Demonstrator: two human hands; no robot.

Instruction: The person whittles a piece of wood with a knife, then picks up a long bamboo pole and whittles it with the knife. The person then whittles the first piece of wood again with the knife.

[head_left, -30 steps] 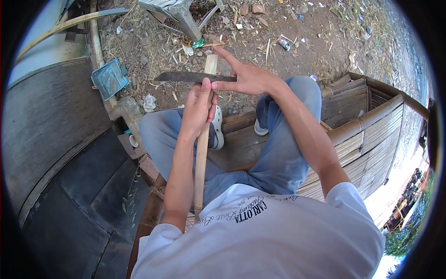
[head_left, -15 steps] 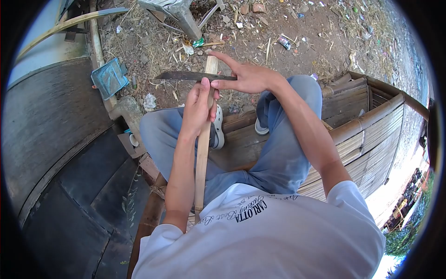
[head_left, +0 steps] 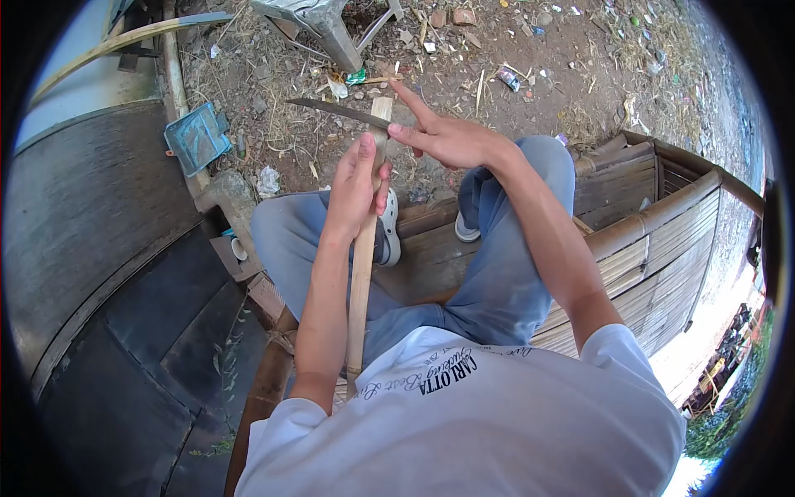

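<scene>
This place seems to be an outdoor yard, maybe beside a home, though no house can be seen clearly. The ground [head_left: 551, 103] is bare soil, with dry grass [head_left: 683, 54], a piece of brick [head_left: 464, 16] and a crushed can [head_left: 508, 79] scattered in the upper part of the frame. A grey stool [head_left: 346, 54] stands at the top, and a blue plastic container [head_left: 195, 142] lies at upper left. Right of centre there is a slatted bamboo bench [head_left: 633, 269]. Green foliage [head_left: 710, 432] and strong daylight appear at lower right.
</scene>
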